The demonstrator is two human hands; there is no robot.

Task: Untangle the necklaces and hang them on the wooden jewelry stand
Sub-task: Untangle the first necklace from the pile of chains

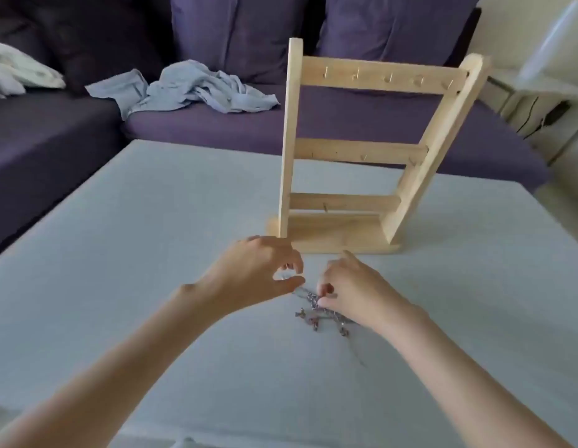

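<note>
A tangled clump of silvery necklaces [316,313] lies on the pale table [151,253], just in front of the wooden jewelry stand [362,156]. The stand has three crossbars with small hooks, and nothing hangs on them. My right hand [349,286] pinches the top of the chain clump between thumb and fingers. My left hand [265,270] hovers just left of it, with thumb and fingers curled round a thin strand that is hard to make out. Part of the chains is hidden under my right hand.
A purple sofa [87,140] runs behind and left of the table. A crumpled light blue cloth [190,88] lies on its seat, and a white cloth [19,72] on the far left. White furniture [546,76] stands at the right.
</note>
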